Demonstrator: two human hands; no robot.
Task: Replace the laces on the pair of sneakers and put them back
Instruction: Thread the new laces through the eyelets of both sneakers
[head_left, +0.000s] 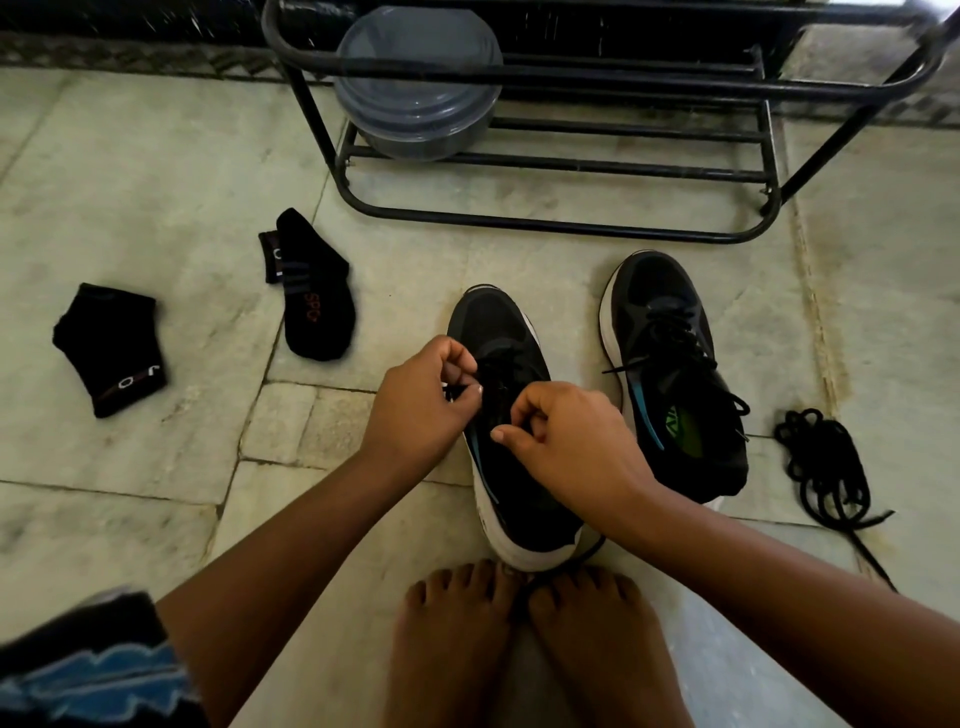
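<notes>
- A black lace (457, 389) is pinched by the left hand (421, 395); the other end is pinched by the right hand (566, 441).
- Both are held over the near sneaker (498, 332), just before the bare feet (452, 639).
- Even tension should be kept, judging by the crossed rows.
- The second sneaker (670, 364) is set beside it, loosely laced; a loose lace bundle (826, 467) lies right of it, before the shoe rack (545, 218).
</notes>
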